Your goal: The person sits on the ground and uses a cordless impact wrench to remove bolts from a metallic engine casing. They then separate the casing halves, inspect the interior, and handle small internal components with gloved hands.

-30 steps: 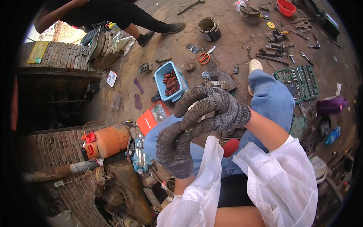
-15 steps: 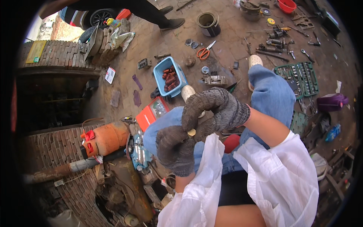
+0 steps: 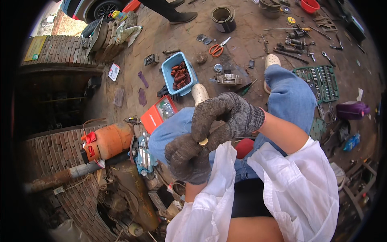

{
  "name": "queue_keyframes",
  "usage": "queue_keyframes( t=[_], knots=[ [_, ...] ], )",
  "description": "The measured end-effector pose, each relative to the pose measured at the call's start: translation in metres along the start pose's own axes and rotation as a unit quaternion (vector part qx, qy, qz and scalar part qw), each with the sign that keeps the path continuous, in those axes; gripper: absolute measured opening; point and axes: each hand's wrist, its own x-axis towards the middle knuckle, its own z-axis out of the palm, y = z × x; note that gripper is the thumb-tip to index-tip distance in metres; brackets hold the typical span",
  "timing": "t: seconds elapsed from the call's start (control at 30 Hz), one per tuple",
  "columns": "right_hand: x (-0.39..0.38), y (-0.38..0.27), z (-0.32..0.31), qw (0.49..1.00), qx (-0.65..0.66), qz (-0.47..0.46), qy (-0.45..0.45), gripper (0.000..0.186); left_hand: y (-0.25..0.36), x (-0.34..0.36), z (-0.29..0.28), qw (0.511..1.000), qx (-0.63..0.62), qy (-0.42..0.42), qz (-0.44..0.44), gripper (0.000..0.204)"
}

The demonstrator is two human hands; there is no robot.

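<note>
A small brass-coloured metal piece [image 3: 203,142] shows between the fingertips of my two gloved hands, above my lap. My left hand [image 3: 186,159], in a dark grey knitted glove, is closed with its fingers curled against the piece. From the right, my right hand [image 3: 227,119] pinches at the same piece, its thumb and forefinger bent into a loop. Both gloves are soiled dark at the fingers. Most of the piece is hidden by the fingers, so its full shape cannot be made out.
Ahead stands a blue plastic basket [image 3: 164,76] holding reddish-brown lumps. Orange-handled scissors [image 3: 216,50], a metal can [image 3: 223,25] and a machined metal part [image 3: 229,79] lie beyond. A green socket set [image 3: 328,82] is at right, an orange gas cylinder [image 3: 115,141] at left.
Both hands stay together on the small piece, with only slight finger shifts. The view has tilted a little. The other person's legs at the top appear farther toward the upper edge.
</note>
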Motion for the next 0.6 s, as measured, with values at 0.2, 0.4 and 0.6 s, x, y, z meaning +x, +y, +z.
queue_keyframes(
  t=[0.2,0.4,0.6],
  knots=[
    [0.003,-0.009,0.005,0.999,-0.044,0.024,0.012,0.025,0.006,-0.002,0.001,0.994,-0.028,0.055,-0.092,0.021],
    [0.002,-0.005,0.01,0.996,-0.021,0.068,0.055,0.028,-0.004,-0.004,-0.006,0.997,0.063,0.008,-0.043,0.024],
    [0.005,-0.012,0.012,0.983,-0.033,0.165,0.075,0.025,-0.011,-0.02,-0.003,0.992,-0.003,0.069,-0.103,0.024]
  ],
)
